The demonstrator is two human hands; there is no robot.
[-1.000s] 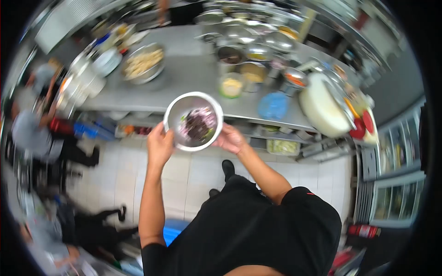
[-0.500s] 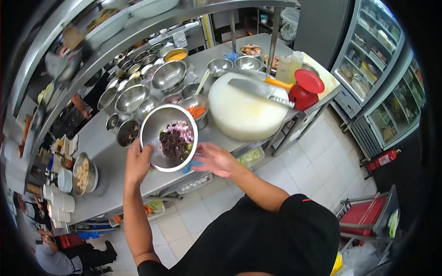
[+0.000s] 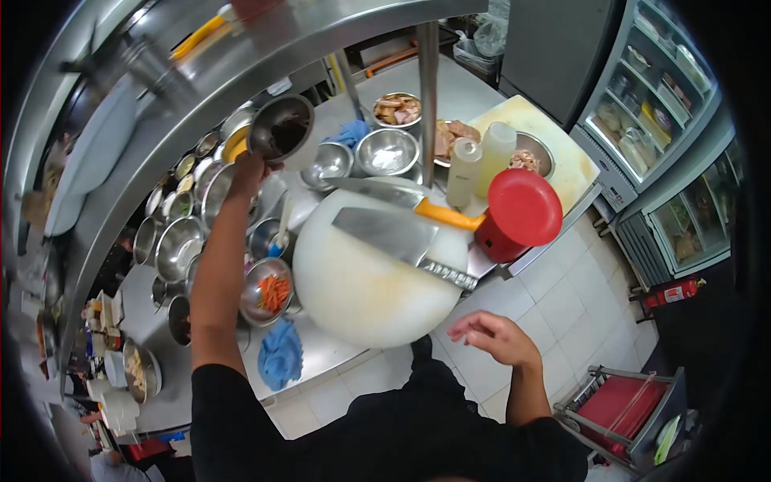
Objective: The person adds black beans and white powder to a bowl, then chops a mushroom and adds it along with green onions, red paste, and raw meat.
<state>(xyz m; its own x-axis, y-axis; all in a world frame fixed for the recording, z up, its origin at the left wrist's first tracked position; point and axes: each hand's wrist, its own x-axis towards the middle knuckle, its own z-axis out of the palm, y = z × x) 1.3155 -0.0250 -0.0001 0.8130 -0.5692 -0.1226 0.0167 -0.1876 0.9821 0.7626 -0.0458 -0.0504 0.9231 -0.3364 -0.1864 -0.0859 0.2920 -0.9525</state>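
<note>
My left hand grips a metal bowl with dark contents, raised over the back of the counter near the shelf. My right hand hangs over the floor in front of the round white chopping board, fingers apart and slightly bent, holding nothing. A cleaver and a knife with a yellow handle lie on the board. Left of the board are a bowl of orange strips and a crumpled blue cloth.
Many metal bowls crowd the counter's left part. A red container and squeeze bottles stand right of the board. An overhead shelf and its post border the back. A person is at the lower left.
My left hand has moved up and back with a bowl of dark contents. My right hand has moved right, away from the bowl it was beside. The view has shifted towards the board.
</note>
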